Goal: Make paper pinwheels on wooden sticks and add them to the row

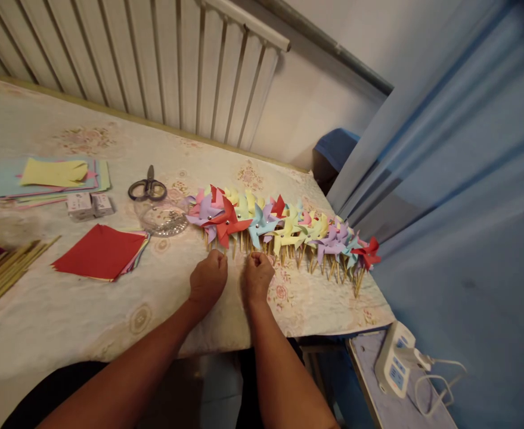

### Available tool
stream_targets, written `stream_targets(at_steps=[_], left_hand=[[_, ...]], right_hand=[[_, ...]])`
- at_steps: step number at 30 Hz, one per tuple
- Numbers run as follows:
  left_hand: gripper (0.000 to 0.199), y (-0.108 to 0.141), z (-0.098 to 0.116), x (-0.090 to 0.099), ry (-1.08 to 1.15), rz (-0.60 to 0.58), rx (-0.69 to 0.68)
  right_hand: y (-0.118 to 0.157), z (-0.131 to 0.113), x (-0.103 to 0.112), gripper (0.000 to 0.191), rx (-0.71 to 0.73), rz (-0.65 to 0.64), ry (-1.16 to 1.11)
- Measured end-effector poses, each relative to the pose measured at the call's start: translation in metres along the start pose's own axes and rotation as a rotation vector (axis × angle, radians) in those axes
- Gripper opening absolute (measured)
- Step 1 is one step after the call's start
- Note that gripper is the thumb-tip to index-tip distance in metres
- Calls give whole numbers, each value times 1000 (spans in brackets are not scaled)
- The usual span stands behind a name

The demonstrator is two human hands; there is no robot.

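Observation:
Several paper pinwheels on thin sticks stand in a long bunch across the table, with a red pinwheel (229, 223) and a purple one (208, 213) at its left end. Just below that end, my left hand (209, 276) is closed, its fingers curled in near the sticks. My right hand (259, 275) is closed too, a short gap to the right, under a light blue pinwheel (262, 226). What either hand holds, if anything, is too small or hidden to make out.
Left of the pinwheels lie a clear dish (169, 221) of small metal pieces, scissors (148, 188), small boxes (80, 206), red paper squares (98, 252), cut coloured paper (53, 173) and sticks (6, 274). A power strip (394, 359) sits at lower right.

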State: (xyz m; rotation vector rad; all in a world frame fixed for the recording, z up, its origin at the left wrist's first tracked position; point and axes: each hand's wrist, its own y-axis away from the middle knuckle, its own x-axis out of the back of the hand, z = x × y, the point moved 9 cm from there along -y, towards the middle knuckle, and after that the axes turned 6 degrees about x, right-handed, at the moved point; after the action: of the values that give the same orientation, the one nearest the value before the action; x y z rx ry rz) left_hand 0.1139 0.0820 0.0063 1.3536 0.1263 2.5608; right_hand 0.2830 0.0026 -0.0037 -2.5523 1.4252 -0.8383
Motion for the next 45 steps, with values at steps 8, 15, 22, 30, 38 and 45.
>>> stream_targets(at_steps=[8, 15, 22, 30, 38, 45], left_hand=[[32, -2, 2, -1, -57, -17, -3], [31, -3, 0, -1, -27, -18, 12], [31, -2, 0, 0, -11, -17, 15], [31, -2, 1, 0, -26, -20, 13], [31, -3, -1, -1, -23, -27, 23], [29, -3, 0, -1, -12, -24, 11]], right_hand=[[3, -6, 3, 18, 44, -7, 41], [3, -12, 4, 22, 81, 8, 101], [2, -5, 7, 18, -10, 45, 18], [0, -10, 5, 16, -20, 5, 0], [-2, -5, -1, 15, -44, 0, -54], [-1, -8, -5, 15, -21, -1, -61]])
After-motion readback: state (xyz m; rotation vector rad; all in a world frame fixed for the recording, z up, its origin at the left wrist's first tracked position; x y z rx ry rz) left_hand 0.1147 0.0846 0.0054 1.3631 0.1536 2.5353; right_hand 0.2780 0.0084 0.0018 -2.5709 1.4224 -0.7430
